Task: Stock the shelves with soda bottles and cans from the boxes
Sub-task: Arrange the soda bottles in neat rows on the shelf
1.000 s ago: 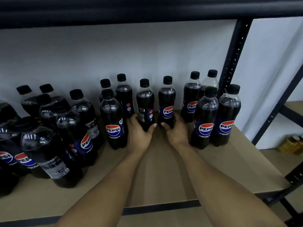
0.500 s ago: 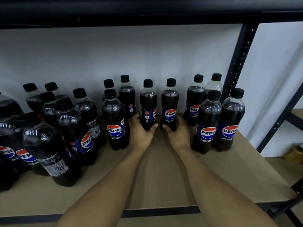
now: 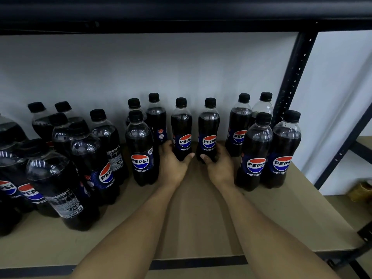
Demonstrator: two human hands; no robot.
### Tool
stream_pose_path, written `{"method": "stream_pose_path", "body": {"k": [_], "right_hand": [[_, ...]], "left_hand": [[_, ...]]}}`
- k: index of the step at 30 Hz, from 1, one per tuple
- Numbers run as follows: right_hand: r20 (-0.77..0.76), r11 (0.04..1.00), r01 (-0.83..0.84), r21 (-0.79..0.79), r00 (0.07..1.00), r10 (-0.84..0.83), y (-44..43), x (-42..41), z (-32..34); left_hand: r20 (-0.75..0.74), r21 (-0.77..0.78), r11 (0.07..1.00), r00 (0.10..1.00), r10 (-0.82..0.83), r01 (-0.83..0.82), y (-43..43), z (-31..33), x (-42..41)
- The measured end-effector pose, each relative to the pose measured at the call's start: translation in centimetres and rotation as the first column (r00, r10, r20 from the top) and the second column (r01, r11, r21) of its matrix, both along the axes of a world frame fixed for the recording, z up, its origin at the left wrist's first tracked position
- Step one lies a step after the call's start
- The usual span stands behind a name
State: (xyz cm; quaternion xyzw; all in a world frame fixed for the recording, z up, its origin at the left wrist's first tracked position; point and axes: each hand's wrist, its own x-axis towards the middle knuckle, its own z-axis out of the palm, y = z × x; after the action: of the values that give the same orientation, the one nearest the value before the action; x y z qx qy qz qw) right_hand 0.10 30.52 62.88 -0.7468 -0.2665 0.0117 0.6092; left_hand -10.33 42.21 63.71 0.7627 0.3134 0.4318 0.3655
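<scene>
Head view: left hand wraps the base of the left bottle, thumb across the front. The right hand does the same on the right bottle. Both bottles are upright, just beside each other with a thin gap, at mid-shelf towards the back near the white wall. Can't tell if the bases sit on the board; the fingers hide them. Each bottle is small clear plastic with dark cola up to the shoulder, a black cap, a waisted body and a blue label with the red/white/blue Pepsi globe and "ZERO SUGAR", facing the camera. Right cluster: four of the same size in two rows, just beside the right hand and close to the black post. Left cluster: three more small ones, the front one touching or nearly touching the left hand. Big bottles of the same brand are packed on the far left, some labels turned sideways. Both forearms come in over the shelf's front edge.
</scene>
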Motion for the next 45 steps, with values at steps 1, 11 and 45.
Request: {"method": "stream_pose_path", "body": {"k": [1, 11, 45], "right_hand": [[-0.005, 1.0, 0.001, 0.003, 1.0, -0.001, 0.0, 0.0, 0.0], [-0.031, 0.998, -0.035, -0.045, 0.999, 0.033, 0.4, 0.3, 1.0], [0.028, 0.998, -0.057, -0.027, 0.998, 0.057, 1.2, 0.5, 1.1]], "left_hand": [[-0.006, 0.005, 1.0, 1.0, 0.006, -0.006, 0.0, 0.0, 0.1], [-0.036, -0.006, 0.998, 0.997, -0.064, 0.064, 0.2, -0.3, -0.2], [-0.097, 0.046, 0.999, 0.995, 0.007, -0.003, 1.4, -0.6, 0.8]]}}
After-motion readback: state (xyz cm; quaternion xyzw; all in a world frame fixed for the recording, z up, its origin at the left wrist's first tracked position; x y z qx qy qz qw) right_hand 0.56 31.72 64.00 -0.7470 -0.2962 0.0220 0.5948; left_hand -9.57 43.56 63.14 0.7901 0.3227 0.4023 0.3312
